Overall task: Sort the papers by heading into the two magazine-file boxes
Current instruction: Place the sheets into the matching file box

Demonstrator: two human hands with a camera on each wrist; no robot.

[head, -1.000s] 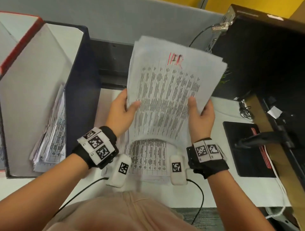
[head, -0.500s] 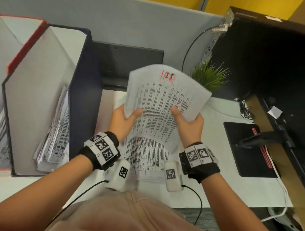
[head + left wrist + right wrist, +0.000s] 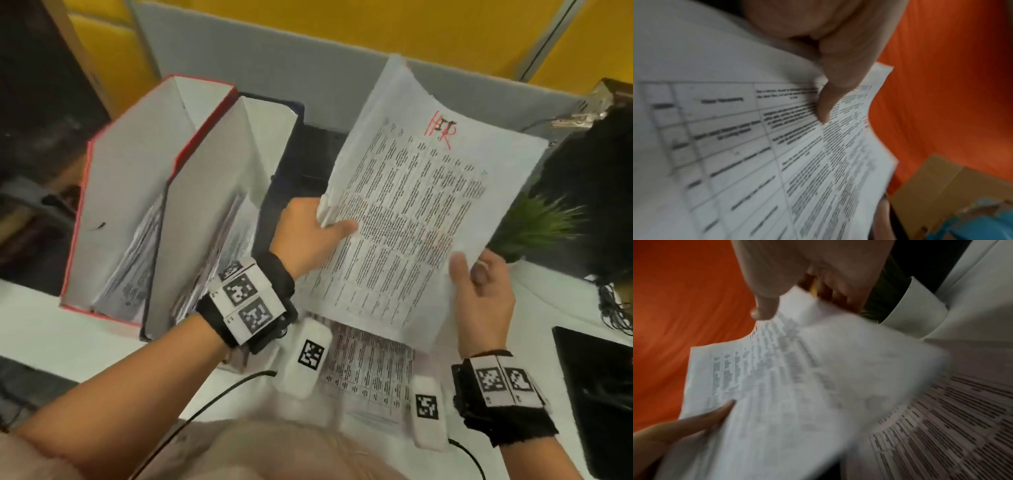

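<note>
Gripping papers (image 3: 411, 212), left hand (image 3: 305, 236) fingers hidden behind.

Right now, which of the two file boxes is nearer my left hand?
The dark blue box, right beside your left hand; the red-edged box stands on its far side.

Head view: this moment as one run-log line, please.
left hand: grips papers with red heading | right hand: pinches their right edge | red box, blue box: hold papers
</note>
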